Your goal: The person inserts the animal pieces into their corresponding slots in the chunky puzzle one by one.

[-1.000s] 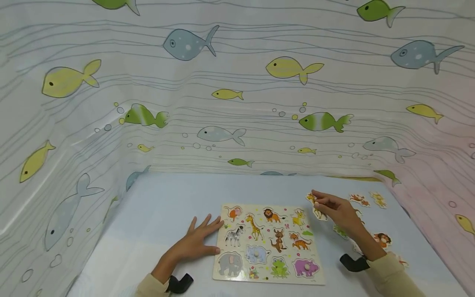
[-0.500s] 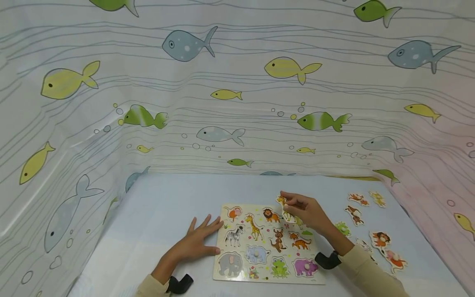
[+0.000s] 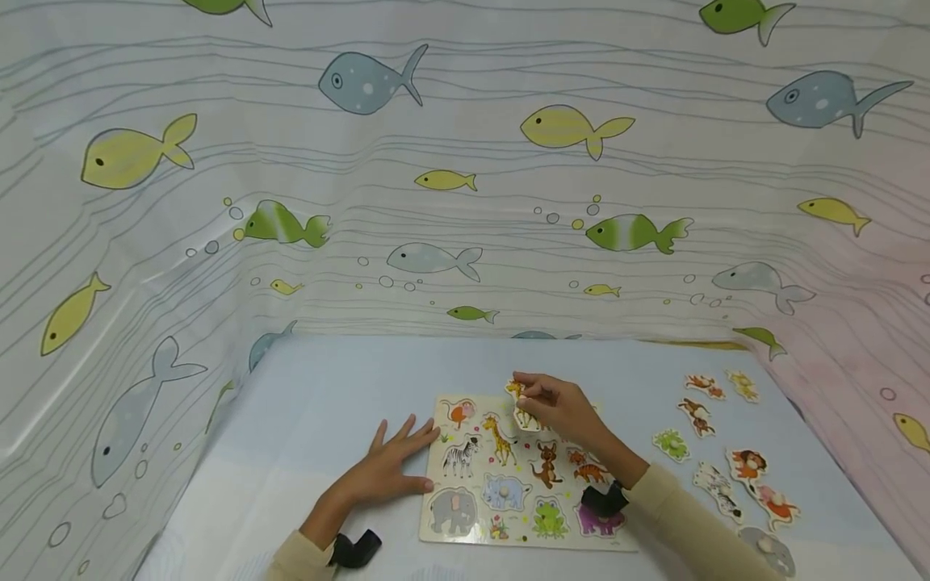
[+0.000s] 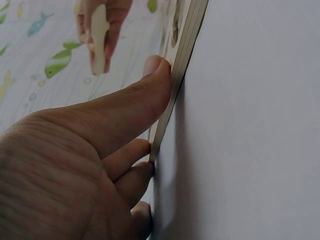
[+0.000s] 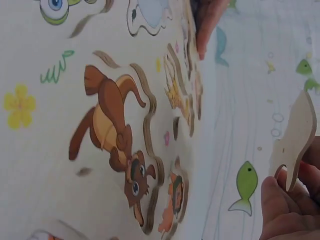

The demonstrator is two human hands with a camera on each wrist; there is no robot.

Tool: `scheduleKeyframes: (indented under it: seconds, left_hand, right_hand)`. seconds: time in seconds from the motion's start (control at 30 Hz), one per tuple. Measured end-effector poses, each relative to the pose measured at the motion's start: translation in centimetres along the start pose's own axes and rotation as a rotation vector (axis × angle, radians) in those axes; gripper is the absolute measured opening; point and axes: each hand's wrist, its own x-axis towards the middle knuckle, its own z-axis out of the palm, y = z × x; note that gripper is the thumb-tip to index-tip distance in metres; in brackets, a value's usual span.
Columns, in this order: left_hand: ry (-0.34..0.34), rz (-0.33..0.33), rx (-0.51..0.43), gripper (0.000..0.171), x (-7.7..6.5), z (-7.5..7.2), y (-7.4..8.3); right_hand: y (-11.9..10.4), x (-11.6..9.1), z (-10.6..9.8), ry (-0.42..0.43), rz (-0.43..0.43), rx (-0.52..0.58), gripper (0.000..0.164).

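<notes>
My right hand (image 3: 567, 415) pinches a giraffe puzzle piece (image 3: 523, 410) upright above the far edge of a wooden animal puzzle board (image 3: 520, 516). The piece's plain wooden back (image 5: 296, 137) faces the right wrist view. Down and left of it is the board's giraffe recess (image 3: 497, 440). My left hand (image 3: 385, 472) lies with fingers spread at the board's left side; its thumb (image 4: 157, 75) touches the board's edge in the left wrist view. A blue rhino piece (image 3: 506, 492) with a knob sits in the board, and a purple hippo piece (image 3: 599, 523) is partly hidden by my right wrist.
Several loose pieces lie right of the board: a frog (image 3: 671, 444), a zebra (image 3: 718, 491), a lion (image 3: 747, 464), a monkey (image 3: 773, 504), a kangaroo (image 3: 696, 417) and a grey elephant (image 3: 766, 551). A fish-patterned sheet (image 3: 349, 307) stands behind the table (image 3: 349, 371).
My right hand has carried the giraffe piece leftward from right of the board to over its far edge. The loose pieces have come into fuller view. My left hand has stayed put.
</notes>
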Motion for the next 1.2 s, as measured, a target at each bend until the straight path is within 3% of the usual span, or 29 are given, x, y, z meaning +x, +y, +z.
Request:
scheduleKeyframes:
  seconds: [0.23,0.47,0.97,1.2]
  left_hand:
    - [0.010,0.013,-0.010,0.084,-0.1,-0.1,0.2]
    - [0.012,0.037,-0.011,0.084,-0.1,-0.1,0.1]
    - [-0.004,0.047,-0.014,0.084,0.0,-0.1,-0.1]
    - [-0.013,0.033,-0.011,0.085,0.0,-0.2,-0.2]
  right_hand:
    - [1.1,0.1,2.0,-0.056,0.000,-0.021,0.014]
    - [2.3,0.2,3.4,-0.055,0.022,-0.043,0.011]
    - [3.7,-0.3,5.1,-0.042,-0.093,-0.181,0.004]
    - [3.6,-0.2,5.1,-0.092,-0.121,-0.208,0.008]
